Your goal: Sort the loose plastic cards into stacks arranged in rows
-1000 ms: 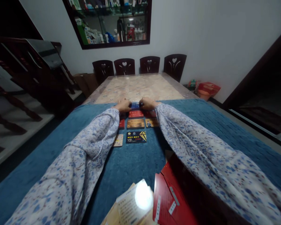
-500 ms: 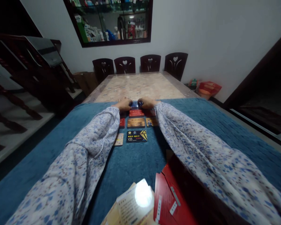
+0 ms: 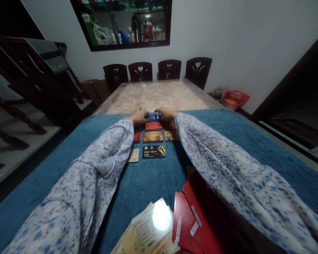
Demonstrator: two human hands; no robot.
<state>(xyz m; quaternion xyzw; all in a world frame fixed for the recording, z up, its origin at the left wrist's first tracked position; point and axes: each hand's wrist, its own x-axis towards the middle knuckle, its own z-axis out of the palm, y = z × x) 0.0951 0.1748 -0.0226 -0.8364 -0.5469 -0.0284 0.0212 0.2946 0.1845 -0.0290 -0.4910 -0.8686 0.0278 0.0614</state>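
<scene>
At the far edge of the blue cloth, my left hand [image 3: 139, 115] presses its fingertips to the left side of a blue card [image 3: 152, 117]. My right hand [image 3: 165, 114] holds the same card from the right, fingers bent; whether a stack lies under it I cannot tell. Just nearer lies a red card [image 3: 153, 126], then a gold card [image 3: 153, 136] and a black VIP card [image 3: 153, 151]. To the right of the gold one is a yellow card [image 3: 171, 136]; on the left, a red card [image 3: 137, 137] and a cream card [image 3: 133, 155] are partly covered by my sleeve.
Close to me lie spread cream cards [image 3: 148, 229] with a bright glare spot and red cards [image 3: 185, 218], partly under my right sleeve. The blue cloth [image 3: 145, 183] covers the near part of the marble-patterned table [image 3: 159, 93]. Several dark chairs [image 3: 169, 70] stand behind it.
The view has shifted very slightly, so everything sits a little higher in the picture. Both hands stay at the blue card, with the right fingers moved slightly.
</scene>
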